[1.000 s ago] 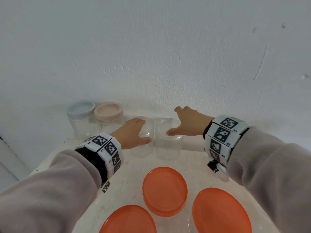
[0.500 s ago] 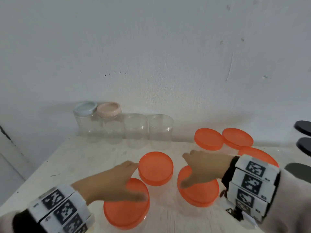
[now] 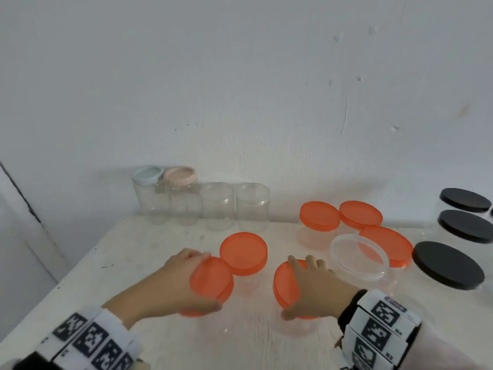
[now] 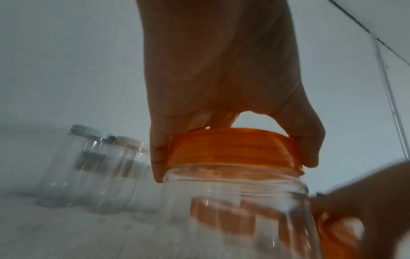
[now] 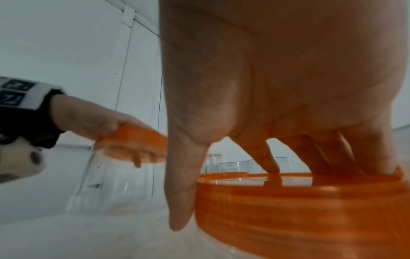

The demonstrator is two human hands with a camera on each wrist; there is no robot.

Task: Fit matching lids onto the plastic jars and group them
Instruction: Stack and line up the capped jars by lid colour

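1. My left hand (image 3: pixel 170 283) has its grip closed on the orange lid (image 3: pixel 210 281) of a clear jar (image 4: pixel 239 210); in the left wrist view thumb and fingers curl down over the lid's rim. The jar looks tilted and clear of the tabletop (image 3: pixel 149 263), though blur leaves this uncertain.
2. My right hand (image 3: pixel 317 287) spans the lid of a second orange-lidded jar (image 3: pixel 285 284), thumb against the side wall and fingertips (image 5: pixel 271 168) on the top: a closed grip on that lid. This jar is near the middle of the tabletop's front edge, beside the left one.
3. A third orange-lidded jar (image 3: pixel 244 249) stands just behind the left-hand jar, close enough to be knocked if I swing the load back.
4. Three further orange-lidded jars (image 3: pixel 320 216) cluster toward the right rear; an open jar without a lid (image 3: pixel 357 260) stands before them, so one fitting appears to remain.
5. Four tall clear jars (image 3: pixel 252 206) line the rear edge at the left; black-lidded jars (image 3: pixel 448 265) sit at the right edge.
6. Risk: I carry each jar by its lid alone. If a lid is only resting on the thread, the body could drop away. Light, empty plastic will also skid and topple on a hard set-down, or scatter the orange group on contact.
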